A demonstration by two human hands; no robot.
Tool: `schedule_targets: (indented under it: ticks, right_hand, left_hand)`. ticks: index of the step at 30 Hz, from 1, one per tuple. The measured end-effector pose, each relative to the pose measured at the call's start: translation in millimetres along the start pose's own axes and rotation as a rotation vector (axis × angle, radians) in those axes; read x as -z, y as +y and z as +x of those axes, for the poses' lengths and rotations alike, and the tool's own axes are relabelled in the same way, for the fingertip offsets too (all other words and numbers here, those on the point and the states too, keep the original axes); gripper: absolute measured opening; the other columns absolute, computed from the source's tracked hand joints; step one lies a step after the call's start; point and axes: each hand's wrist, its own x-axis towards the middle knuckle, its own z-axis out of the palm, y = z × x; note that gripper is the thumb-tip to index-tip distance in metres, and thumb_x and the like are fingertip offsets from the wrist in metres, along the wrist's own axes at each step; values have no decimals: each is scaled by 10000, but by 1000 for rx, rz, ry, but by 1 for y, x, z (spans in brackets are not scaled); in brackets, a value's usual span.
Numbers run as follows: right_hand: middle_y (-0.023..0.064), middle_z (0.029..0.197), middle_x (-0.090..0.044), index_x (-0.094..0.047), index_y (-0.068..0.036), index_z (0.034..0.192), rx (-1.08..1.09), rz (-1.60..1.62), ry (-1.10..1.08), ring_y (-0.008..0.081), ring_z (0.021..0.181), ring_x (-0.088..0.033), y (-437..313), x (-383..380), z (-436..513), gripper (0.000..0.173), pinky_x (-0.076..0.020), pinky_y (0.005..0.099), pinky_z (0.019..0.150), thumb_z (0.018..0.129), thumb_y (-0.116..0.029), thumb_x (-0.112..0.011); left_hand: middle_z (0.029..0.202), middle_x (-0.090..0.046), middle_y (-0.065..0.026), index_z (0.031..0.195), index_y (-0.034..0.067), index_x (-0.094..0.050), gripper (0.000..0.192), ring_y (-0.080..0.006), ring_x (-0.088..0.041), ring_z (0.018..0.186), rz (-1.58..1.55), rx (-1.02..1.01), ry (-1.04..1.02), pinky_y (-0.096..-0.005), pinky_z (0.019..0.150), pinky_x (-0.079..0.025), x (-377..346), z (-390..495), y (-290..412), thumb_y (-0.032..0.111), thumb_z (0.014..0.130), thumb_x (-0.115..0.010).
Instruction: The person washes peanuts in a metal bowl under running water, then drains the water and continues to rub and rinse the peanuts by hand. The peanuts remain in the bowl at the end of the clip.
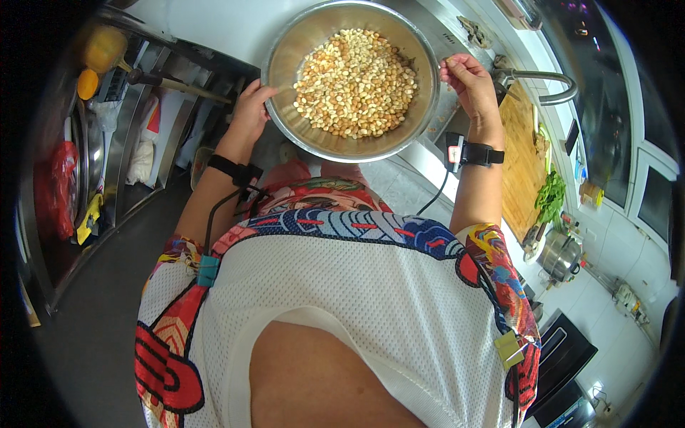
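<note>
A large stainless steel bowl (283,120) stands in front of me, tilted slightly in view. Many peanut kernels (356,83), some pale and some with brown skins, lie over its bottom. My left hand (251,109) grips the bowl's rim at the left, thumb over the edge. Just off the right rim, my right hand (468,77) is raised with thumb and forefinger pinched on a small brownish bit, too small to name. A few dark scraps lie among the kernels at the bowl's right side.
Right of the bowl are a metal sink edge (447,115), a curved faucet (556,75) and a wooden cutting board (516,166) with leafy greens (551,198) beside it. A steel pot (559,257) stands farther along. Open shelves (120,176) with bags and pans are at the left.
</note>
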Motion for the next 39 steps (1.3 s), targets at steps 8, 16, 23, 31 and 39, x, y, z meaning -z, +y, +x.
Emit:
schedule_targets:
  ticks: [8, 16, 23, 31, 39]
  right_hand:
    - [96, 905, -654, -608, -18, 942, 18, 87, -49, 154, 800, -639, -4, 6, -14, 95, -534, 255, 743, 872, -81, -598]
    - [59, 897, -666, -611, -29, 1054, -15, -893, 234, 170, 795, -641, 38, 89, 0, 184, -516, 255, 722, 898, -91, -536]
    - [-17, 782, -613, -636, -86, 1034, -50, -498, 480, 59, 619, -511, 32, 110, -11, 167, -396, 181, 562, 886, -146, -587]
    - [24, 840, -647, -626, -55, 1001, 24, -402, 137, 82, 711, -575, 31, 35, -10, 150, -462, 210, 651, 893, -151, -587]
    - [236, 1155, -562, -411, -30, 1305, -226, -1636, -235, 388, 1043, -554, 92, -75, 13, 582, -454, 394, 889, 829, -300, -608]
  left_hand:
    - [770, -589, 6, 912, 67, -568, 119, -61, -536, 583, 19, 4, 8, -194, 455, -380, 0, -1, 2, 84, 796, -590]
    - [989, -612, -91, 1038, -8, -539, 224, -160, -600, 885, -20, 22, -12, -272, 767, -484, 7, 0, -1, 46, 822, -553]
    - [873, -619, -43, 992, 32, -571, 198, -116, -603, 719, -56, -29, -15, -229, 568, -470, -1, 0, -1, 54, 795, -577]
    - [1056, -599, -110, 1095, -22, -520, 266, -180, -583, 974, -44, 0, -29, -301, 855, -460, 6, 0, -2, 41, 837, -537]
    - [797, -598, -11, 920, 60, -582, 116, -100, -572, 675, 2, -68, 34, -224, 540, -442, -4, -2, -1, 90, 808, -571]
